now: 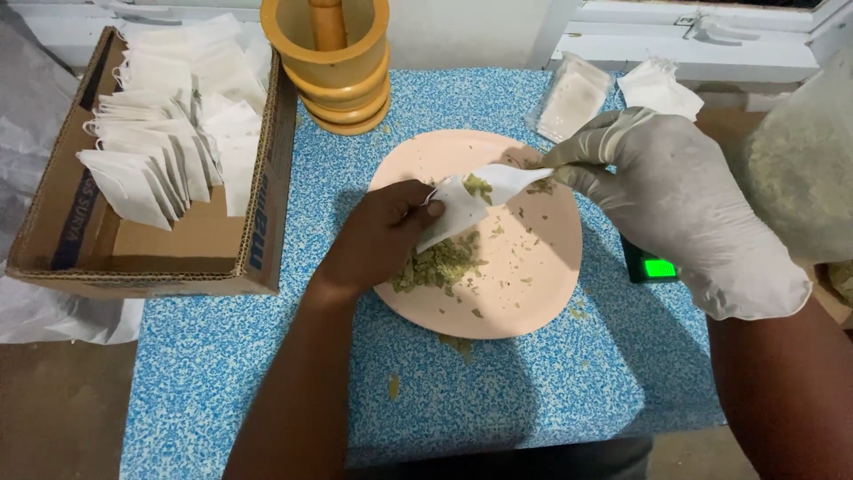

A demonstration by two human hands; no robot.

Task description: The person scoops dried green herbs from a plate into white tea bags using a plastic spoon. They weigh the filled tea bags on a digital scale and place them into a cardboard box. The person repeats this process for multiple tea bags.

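Two hands meet over the pink plate (533, 293). From the left we see a cardboard box (258, 249) of filled white bags, a wooden mortar (342, 89) behind, then our bare left hand (378, 236) pinching a small white bag (458, 209) open above the heap of crushed green leaves (440, 264). Our gloved right hand (675, 204), fingers pressed together, pinches a white spoon (511, 180) at the bag's mouth. A tilted spoon, we judge, could spill leaves onto the blue table (267, 373); a loose pinch could close the bag.

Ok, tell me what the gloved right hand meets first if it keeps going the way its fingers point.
The right hand points left; it would likely meet the small white sachet held by the left hand over the pink plate, though depth is unclear.
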